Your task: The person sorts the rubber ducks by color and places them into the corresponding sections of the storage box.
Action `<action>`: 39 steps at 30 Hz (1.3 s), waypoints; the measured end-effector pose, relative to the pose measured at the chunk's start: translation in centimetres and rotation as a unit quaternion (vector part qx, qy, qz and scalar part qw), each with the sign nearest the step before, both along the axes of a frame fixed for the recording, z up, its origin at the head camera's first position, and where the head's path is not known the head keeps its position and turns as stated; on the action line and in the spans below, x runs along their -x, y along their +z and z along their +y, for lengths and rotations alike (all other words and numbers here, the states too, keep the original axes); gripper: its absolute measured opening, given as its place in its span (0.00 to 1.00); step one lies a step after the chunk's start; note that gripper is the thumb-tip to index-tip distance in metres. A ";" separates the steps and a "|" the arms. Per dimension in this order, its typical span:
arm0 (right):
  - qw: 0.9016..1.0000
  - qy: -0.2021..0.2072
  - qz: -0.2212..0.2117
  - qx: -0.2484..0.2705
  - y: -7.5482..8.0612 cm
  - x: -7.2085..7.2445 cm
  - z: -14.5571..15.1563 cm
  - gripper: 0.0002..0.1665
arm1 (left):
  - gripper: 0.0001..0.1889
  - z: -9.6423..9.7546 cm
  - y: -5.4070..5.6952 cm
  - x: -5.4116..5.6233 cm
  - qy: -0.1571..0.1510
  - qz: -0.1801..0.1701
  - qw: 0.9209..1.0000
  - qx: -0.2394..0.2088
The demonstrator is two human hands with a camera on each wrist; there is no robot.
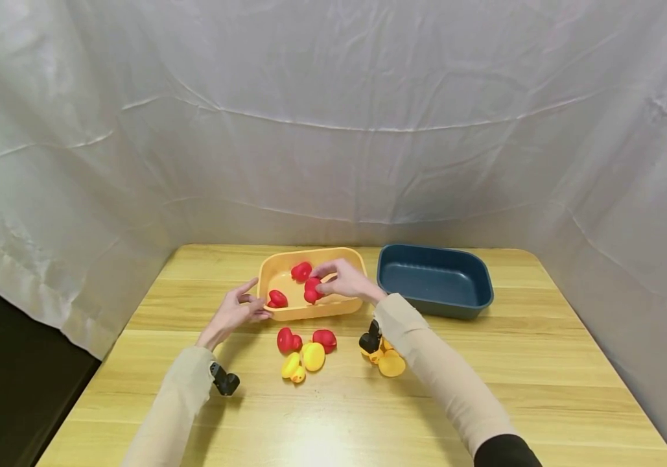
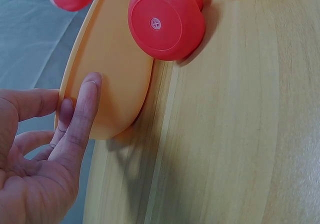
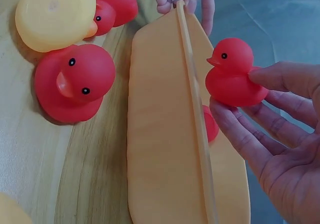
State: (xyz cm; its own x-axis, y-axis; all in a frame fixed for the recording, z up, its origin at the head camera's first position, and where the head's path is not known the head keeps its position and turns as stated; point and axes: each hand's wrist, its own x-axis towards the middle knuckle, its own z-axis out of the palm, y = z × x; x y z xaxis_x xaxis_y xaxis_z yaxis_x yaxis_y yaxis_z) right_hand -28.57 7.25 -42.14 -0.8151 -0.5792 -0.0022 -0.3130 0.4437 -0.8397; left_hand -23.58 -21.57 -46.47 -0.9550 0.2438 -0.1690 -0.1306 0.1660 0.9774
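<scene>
Between its thumb and fingers, my right hand [image 1: 346, 280] holds a red rubber duck [image 3: 235, 76] over the orange bin [image 1: 315, 312]. The duck is upright in the right wrist view. My left hand [image 1: 235, 310] pinches the bin's rim at its left front corner, thumb and fingers on either side of the wall. Inside the bin are a red duck [image 1: 301, 272] towards the back and another red duck [image 1: 277, 299] at the left. Two more red ducks [image 1: 286, 340] [image 1: 325, 339] and two yellow ducks [image 1: 313, 356] [image 1: 292, 367] lie on the table in front.
A dark blue bin [image 1: 433, 285] stands right of the orange one. More yellow ducks [image 1: 391, 364] lie under my right wrist, partly hidden by the wrist camera [image 1: 371, 338]. Grey cloth [image 1: 333, 162] hangs behind the wooden table [image 1: 321, 421].
</scene>
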 end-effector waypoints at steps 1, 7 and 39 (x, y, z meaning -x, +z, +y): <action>1.000 -0.001 -0.002 0.000 0.0 0.1 -0.1 0.18 | 0.38 0.0 0.0 0.0 0.001 0.000 1.000 0.000; 1.000 -0.007 -0.007 -0.006 -0.3 0.4 -0.7 0.18 | 0.38 0.0 0.0 0.1 0.001 0.000 1.000 0.003; 0.996 0.004 -0.039 0.083 -1.2 0.0 0.0 0.20 | 0.38 0.2 -0.2 0.1 0.000 0.001 1.000 -0.003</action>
State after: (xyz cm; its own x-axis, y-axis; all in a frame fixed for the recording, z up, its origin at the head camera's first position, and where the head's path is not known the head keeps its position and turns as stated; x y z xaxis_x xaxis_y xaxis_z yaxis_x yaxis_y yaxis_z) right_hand -28.54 7.23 -43.29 -0.8115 -0.5836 0.0307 -0.2472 0.2952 -0.9229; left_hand -23.66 -21.34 -46.63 -0.9553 0.2445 -0.1662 -0.1293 0.1599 0.9786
